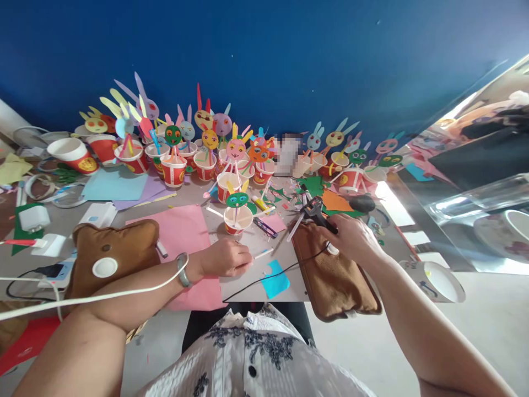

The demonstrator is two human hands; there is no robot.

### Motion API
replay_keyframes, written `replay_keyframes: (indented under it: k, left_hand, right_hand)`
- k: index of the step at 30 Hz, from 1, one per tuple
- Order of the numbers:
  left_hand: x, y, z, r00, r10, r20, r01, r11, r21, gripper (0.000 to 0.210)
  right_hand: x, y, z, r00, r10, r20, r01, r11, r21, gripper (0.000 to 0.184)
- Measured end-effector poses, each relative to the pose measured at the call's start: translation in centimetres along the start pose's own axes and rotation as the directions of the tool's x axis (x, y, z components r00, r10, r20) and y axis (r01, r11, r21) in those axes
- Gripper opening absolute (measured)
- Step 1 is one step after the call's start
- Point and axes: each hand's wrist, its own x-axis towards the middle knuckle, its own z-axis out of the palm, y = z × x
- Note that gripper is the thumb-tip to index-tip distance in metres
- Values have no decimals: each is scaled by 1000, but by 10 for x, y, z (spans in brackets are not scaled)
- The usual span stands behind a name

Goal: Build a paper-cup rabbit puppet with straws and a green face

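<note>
My left hand (229, 258) is closed in a pinch on a thin white stick (263, 253), which points to the right over the table. Above the brown plush warmer (339, 275) on the right, my right hand (351, 234) wraps round the handle of a black glue gun (314, 209), its nozzle side facing left. A black cord (268, 278) crosses the table nearby. Just beyond my left hand stands a paper cup (238, 223) with a green, yellow-eared paper face (237, 200) on it. Small scissors (265, 227) lie beside that cup.
Many red and white cups with paper animal faces (235, 149) line the blue wall. Pink paper (185, 231) and another brown plush warmer (111, 253) lie left. A blue paper piece (275, 279) is near the front edge. A white cable (82, 300) crosses my left arm.
</note>
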Motion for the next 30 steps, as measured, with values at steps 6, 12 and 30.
replay_keyframes:
  k: [6,12,30]
  left_hand:
    - [3,0,-7,998,42,-54,-39,998,49,31]
    - [3,1,-11,997,62,-47,-59,996,71,32]
    - [3,-6,-1,988,-111,105,102,991,86,21]
  right_hand:
    - [-10,7,24,991,113,68,-114,994,2,28]
    - [-27,-29,12,956,-21,-291,49,995,91,29]
    - [146,-50,2,977,-210,24,209,977,34,28]
